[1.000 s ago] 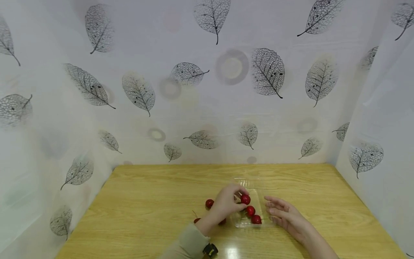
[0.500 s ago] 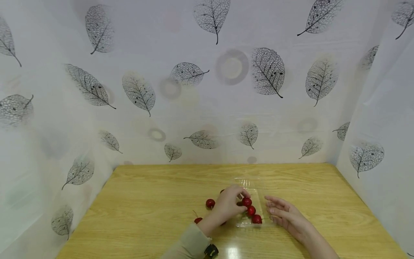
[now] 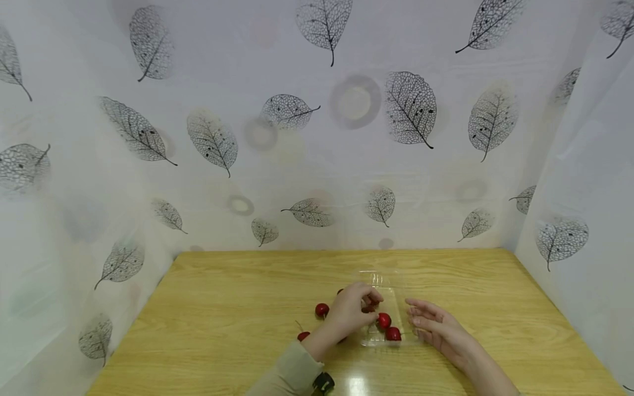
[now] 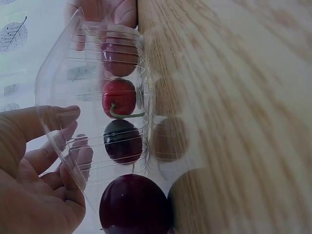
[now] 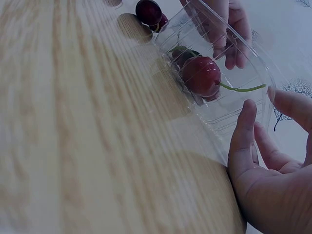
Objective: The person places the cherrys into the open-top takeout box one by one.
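Note:
A clear plastic tray (image 3: 400, 308) stands on the table with several red cherries in it. Two of them, a cherry (image 3: 384, 320) and a cherry (image 3: 393, 334), show plainly in the head view; another cherry (image 3: 370, 307) is partly hidden under my left fingers. My left hand (image 3: 353, 311) reaches over the tray's left side, fingers loosely bent and apart, with nothing pinched between them in the left wrist view. Beside the tray's right wall is my right hand (image 3: 441, 333), fingers relaxed, thumb and fingertips near the rim. One cherry (image 5: 201, 75) has a green stem pointing toward it.
Left of the tray lie loose cherries: one cherry (image 3: 322, 310), another cherry (image 3: 304, 335) with a stem, and others partly behind my left hand and wrist. The wooden table (image 3: 223, 308) meets a leaf-printed curtain (image 3: 297, 165) at its back and sides.
A second ago my left fingers held a cherry over the tray. They have let it go, and it has shifted left, partly under the fingers. My right hand has stayed in place.

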Demonstrator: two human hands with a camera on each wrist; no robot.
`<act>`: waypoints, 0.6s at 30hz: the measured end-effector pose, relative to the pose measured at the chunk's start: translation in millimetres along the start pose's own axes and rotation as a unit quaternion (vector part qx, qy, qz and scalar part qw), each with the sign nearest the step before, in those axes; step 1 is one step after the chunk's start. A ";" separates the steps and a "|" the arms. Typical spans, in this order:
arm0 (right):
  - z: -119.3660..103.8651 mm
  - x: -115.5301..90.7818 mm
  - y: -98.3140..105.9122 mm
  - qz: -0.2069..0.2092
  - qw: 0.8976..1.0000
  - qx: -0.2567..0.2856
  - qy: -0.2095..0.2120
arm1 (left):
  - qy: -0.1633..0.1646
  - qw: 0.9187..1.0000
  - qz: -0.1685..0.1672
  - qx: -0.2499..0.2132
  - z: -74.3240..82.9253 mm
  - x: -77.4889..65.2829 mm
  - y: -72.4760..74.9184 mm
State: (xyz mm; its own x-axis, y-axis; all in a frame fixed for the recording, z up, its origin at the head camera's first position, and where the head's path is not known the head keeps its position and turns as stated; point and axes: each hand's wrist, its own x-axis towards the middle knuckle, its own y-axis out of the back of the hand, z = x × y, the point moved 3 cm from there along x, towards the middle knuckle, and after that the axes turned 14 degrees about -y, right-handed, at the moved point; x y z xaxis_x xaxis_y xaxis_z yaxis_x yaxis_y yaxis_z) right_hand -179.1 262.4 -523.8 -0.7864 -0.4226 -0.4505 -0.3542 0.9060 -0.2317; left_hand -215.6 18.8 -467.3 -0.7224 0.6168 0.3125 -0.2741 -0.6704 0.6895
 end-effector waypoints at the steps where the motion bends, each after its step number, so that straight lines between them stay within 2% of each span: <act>1: 0.2 0.2 0.3 -0.001 1.000 0.000 0.001 | 0.003 1.000 0.002 -0.004 -0.1 0.2 0.0; 7: 0.2 0.9 1.4 0.004 1.000 -0.002 -0.001 | 0.002 0.999 0.021 -0.039 -0.7 1.1 1.5; 10: 0.1 1.2 1.3 0.006 1.000 -0.002 0.000 | -0.003 0.997 0.031 -0.072 -2.2 0.7 2.7; 18: 1.0 1.6 1.0 0.008 1.000 0.000 -0.006 | -0.016 0.992 0.039 -0.121 -6.6 -1.2 6.8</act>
State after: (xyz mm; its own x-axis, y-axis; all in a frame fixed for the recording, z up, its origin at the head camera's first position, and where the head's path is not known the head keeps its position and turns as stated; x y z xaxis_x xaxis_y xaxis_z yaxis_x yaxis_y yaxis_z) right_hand -180.2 262.7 -525.7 -0.7852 -0.4091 -0.4648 -0.3421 0.9123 -0.2251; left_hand -220.8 10.8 -467.3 -0.7288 0.5684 0.3817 -0.3649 -0.7942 0.4859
